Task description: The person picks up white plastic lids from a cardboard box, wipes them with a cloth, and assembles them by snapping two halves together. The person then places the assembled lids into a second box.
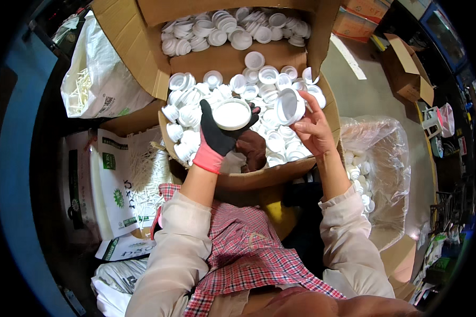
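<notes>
My left hand [215,138], in a black and pink glove, is closed around a round white plastic lid [231,114], its flat face turned up. My bare right hand [316,132] pinches a white plastic cap [287,107] by its rim, tilted so that its hollow side shows. The two pieces are apart, above a cardboard box [296,170] heaped with similar loose white caps [188,117]. Beneath my left hand a crumpled brown thing [252,150] lies among the caps; I cannot make out what it is.
More caps [240,39] lie in the box's far part. On the left stand a white woven sack [103,79] and printed bags beside thin white sticks [145,177]. To the right, a plastic-lined box [391,158] holds white pieces. A small open carton [407,68] sits farther off.
</notes>
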Demonstrator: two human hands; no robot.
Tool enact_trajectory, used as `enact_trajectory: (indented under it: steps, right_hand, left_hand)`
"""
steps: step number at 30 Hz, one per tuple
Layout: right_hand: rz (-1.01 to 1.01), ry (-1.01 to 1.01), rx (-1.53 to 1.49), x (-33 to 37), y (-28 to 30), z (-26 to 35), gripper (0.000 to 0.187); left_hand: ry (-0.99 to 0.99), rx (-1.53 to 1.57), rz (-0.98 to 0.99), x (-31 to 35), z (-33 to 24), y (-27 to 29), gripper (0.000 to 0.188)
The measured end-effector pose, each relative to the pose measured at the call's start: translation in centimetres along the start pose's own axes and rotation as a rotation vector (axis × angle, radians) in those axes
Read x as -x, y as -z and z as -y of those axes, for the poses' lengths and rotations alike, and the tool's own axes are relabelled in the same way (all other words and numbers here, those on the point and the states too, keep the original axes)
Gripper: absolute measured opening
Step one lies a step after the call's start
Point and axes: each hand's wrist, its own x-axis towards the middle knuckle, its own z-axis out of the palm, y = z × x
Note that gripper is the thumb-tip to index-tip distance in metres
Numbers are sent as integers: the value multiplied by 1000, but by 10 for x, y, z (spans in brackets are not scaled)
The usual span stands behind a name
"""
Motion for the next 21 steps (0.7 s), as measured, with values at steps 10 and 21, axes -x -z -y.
enact_trajectory:
  steps: [10, 21]
  right_hand:
    - [18, 79, 334, 1, -18, 2, 72]
    - [52, 592, 1223, 9, -52, -9, 67]
  left_hand:
    - [-648, -1609, 89, -1, 22, -26, 47]
    - [-728, -1568, 145, 13, 44, -28, 62]
